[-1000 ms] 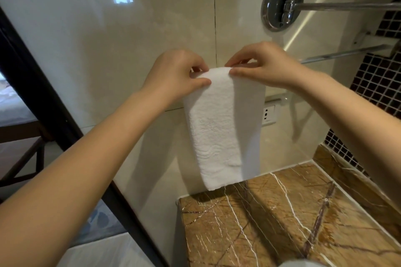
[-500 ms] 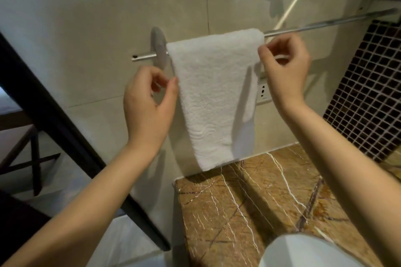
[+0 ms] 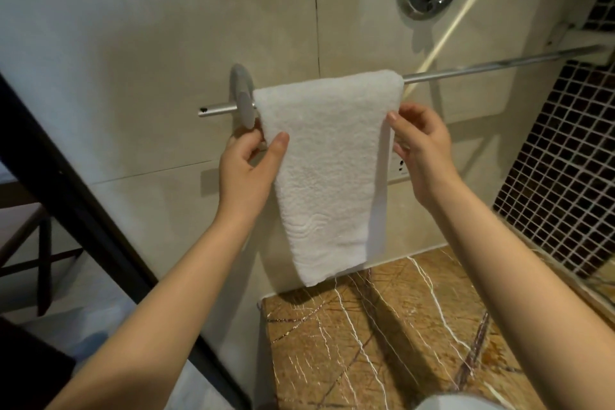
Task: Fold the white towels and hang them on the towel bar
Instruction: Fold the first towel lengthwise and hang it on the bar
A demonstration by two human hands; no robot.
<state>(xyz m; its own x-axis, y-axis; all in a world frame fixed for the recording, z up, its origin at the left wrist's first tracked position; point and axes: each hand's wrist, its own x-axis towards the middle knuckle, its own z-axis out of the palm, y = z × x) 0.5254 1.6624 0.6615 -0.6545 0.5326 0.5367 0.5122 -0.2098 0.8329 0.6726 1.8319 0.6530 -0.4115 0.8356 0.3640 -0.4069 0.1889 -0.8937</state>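
A folded white towel (image 3: 329, 170) hangs over the towel bar (image 3: 499, 65) above the marble tabletop (image 3: 382, 343) as the left hand (image 3: 248, 163) and right hand (image 3: 421, 150) pinch its side edges, where a gentle, even downward tug should square it.

- The left forearm (image 3: 186, 293) and right forearm (image 3: 519, 276) are bare skin right down to the lower edge of the view.
- The left hand (image 3: 246, 166) and right hand (image 3: 422, 150) are bare.
- The fingers (image 3: 392, 118) have short, rounded, plain nails.
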